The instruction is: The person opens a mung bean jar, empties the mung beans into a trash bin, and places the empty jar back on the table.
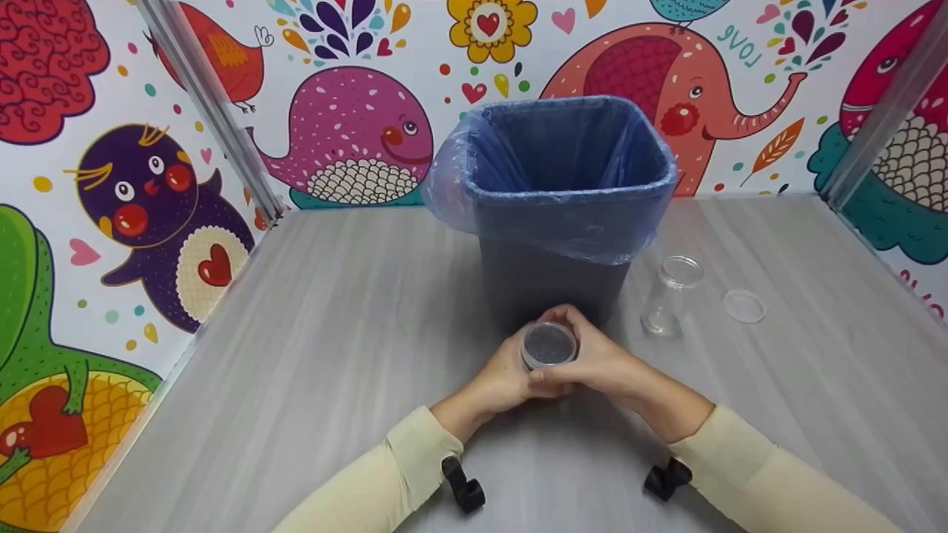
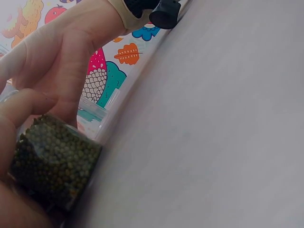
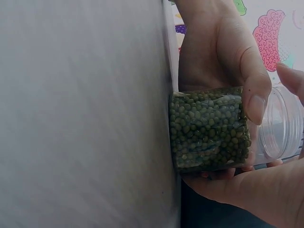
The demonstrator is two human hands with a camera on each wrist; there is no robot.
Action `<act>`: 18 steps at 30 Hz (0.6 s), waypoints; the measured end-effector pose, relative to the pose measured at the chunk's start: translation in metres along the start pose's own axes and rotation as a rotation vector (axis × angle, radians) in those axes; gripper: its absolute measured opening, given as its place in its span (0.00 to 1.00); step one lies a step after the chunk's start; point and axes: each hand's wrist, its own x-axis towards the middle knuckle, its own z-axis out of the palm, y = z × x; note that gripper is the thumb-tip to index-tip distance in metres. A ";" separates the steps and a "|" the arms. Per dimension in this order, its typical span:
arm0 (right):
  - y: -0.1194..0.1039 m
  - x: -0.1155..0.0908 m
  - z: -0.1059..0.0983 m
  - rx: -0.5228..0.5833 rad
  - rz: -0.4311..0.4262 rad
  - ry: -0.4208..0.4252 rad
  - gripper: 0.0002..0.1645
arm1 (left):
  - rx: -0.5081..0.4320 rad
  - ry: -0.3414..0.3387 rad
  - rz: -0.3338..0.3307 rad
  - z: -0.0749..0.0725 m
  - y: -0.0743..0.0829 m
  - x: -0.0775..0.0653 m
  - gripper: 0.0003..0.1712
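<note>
A clear plastic jar stands upright on the table, seen from above in the head view. Green beans fill its lower part; the upper part is see-through, with a clear round top. My left hand grips the jar's body from the left, its thumb lying along the side in the right wrist view. From the right, my right hand holds the jar around its top edge, thumb in front and fingers behind. Parts of the jar are hidden by both hands.
Just behind the hands stands a grey bin with a blue plastic liner folded over its rim. To its right are another clear jar, with no beans in it, and a loose clear lid. Patterned walls border the table.
</note>
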 end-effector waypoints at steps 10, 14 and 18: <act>0.000 -0.001 -0.001 -0.008 -0.007 -0.009 0.47 | 0.014 -0.007 0.009 0.000 -0.002 0.002 0.56; 0.001 0.000 -0.001 -0.021 -0.044 -0.036 0.46 | 0.019 0.005 -0.003 0.001 -0.001 0.002 0.53; 0.001 0.001 -0.001 -0.048 -0.072 -0.047 0.45 | 0.018 0.006 -0.010 0.001 0.000 0.001 0.49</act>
